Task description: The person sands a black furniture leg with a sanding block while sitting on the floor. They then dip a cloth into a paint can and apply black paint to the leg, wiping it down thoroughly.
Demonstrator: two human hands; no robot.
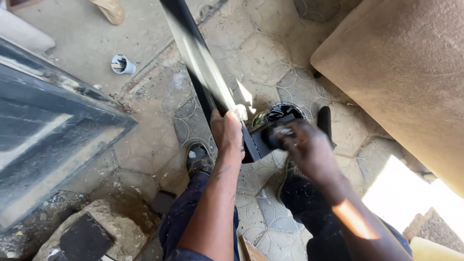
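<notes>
Flanking the black metal bar (195, 53): dark metal frame (53, 135) at left, tan cushion (411, 72) at right. Left hand (227, 133) clenched around the bar. Right hand (304, 147) pressing a dark pad (270, 135) to its lower end. White cup (123, 64), contents unclear, on the patterned floor (270, 53).

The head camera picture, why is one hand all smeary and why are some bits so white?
In the head view, the right hand is smeared by motion blur; the left hand looks sharper. Sunlight glares off the long black bar and burns out a white patch on the paved floor.
</notes>
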